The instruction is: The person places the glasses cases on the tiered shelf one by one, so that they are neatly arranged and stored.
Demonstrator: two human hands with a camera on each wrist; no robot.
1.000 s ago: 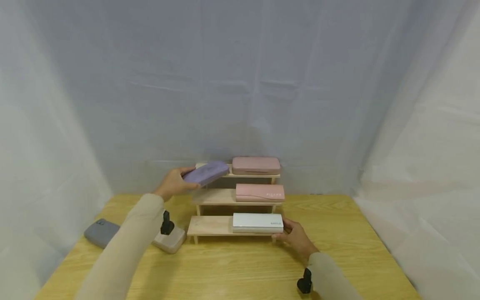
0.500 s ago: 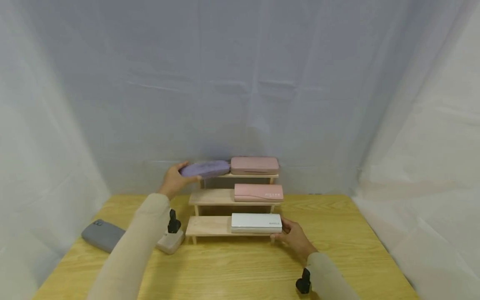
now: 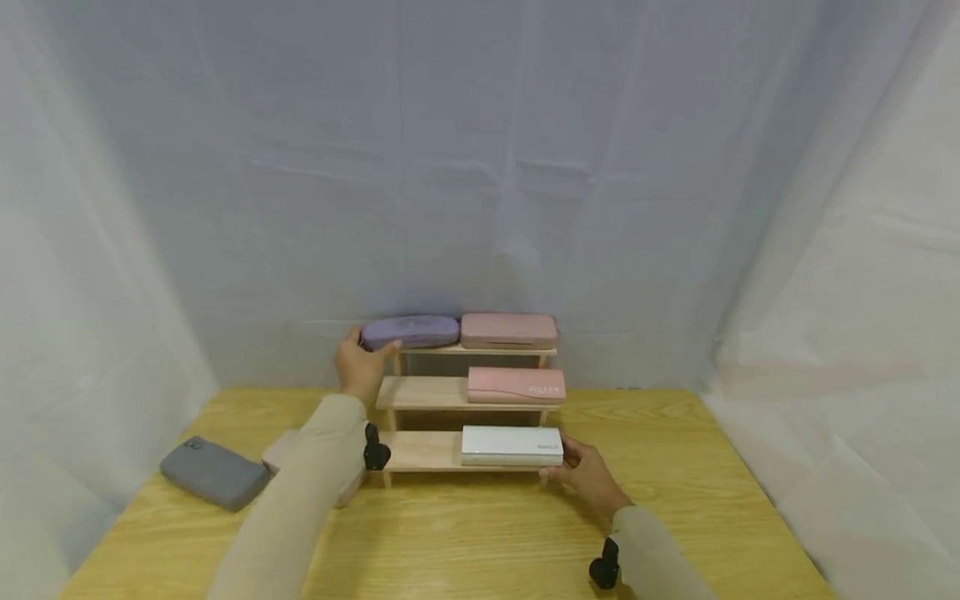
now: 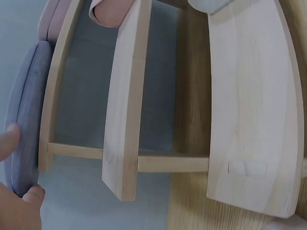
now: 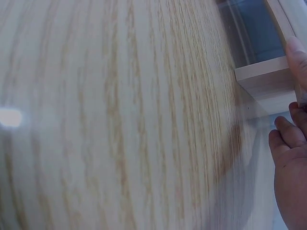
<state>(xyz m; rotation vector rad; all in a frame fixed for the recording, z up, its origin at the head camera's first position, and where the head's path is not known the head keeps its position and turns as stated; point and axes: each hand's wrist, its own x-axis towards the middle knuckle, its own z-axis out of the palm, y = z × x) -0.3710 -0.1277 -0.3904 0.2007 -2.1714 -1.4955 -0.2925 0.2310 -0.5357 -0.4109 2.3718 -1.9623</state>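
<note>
Head view: the left hand (image 3: 360, 367) pinches the left end of a purple case (image 3: 412, 331) between thumb and fingers, and that case lies along the top step of the three-step wooden stand (image 3: 423, 450), its held end jutting past the stand's left edge. Just beside it on the stand's top step, to the right, sits a dusty pink case (image 3: 508, 331); on the stand's middle step, toward the right, is a lighter pink case (image 3: 516, 385) with pale lettering (too small to read). A white case (image 3: 512, 446) occupies the right part of the stand's lowest step. The right hand (image 3: 591, 479) grips the right end of that lowest step — thumb on the front edge, fingers round the far side, as the right wrist view shows. Left of the stand, on the wood-grain table (image 3: 465, 542), a pale case (image 3: 277, 450) is partly hidden by the left sleeve (image 3: 292, 508) — and a gray case (image 3: 213, 473) lies farther left of the stand, tilted at an angle.
</note>
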